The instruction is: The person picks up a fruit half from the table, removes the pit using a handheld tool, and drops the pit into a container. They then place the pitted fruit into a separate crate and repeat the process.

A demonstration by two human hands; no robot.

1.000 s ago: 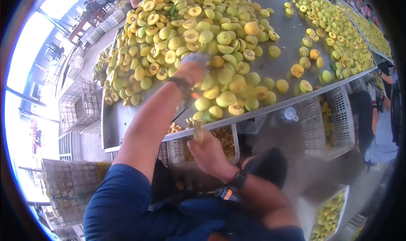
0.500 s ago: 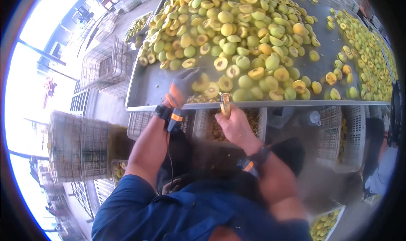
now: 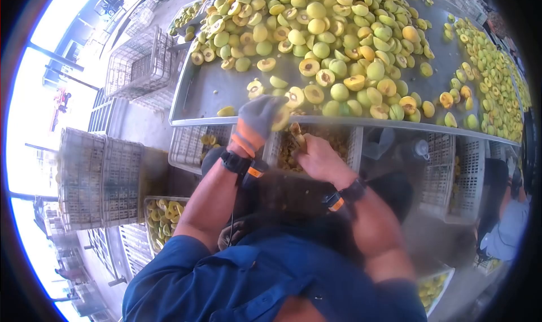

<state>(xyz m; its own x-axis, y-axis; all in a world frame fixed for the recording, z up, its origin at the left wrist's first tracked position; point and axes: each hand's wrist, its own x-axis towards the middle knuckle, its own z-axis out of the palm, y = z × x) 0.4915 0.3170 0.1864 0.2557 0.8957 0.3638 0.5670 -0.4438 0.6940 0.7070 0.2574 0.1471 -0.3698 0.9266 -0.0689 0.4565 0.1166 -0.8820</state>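
Observation:
My left hand (image 3: 261, 116), in a grey and orange glove, is closed on a yellow-green peach half (image 3: 280, 119) at the near edge of the metal table (image 3: 209, 99). Just right of it, my bare right hand (image 3: 320, 158) grips a short pitting tool (image 3: 298, 135) with a tan handle. The tool's looped tip points up towards the fruit, a small gap apart from it. Several loose peach halves (image 3: 295, 97) lie on the table just beyond my left hand. Below both hands stands a crate (image 3: 357, 152) with brownish pits or scraps inside.
A large heap of peach halves (image 3: 339, 37) covers the table's middle, and another heap (image 3: 488, 68) lies at the right. Stacked crates (image 3: 101, 181) stand at the left, beside a crate of fruit pieces (image 3: 164, 217). At the far right is another person's sleeve (image 3: 505, 231).
My left hand has moved from over the table back to its near edge and now holds a peach half. My right hand stays close by with the tool. The view has shifted slightly.

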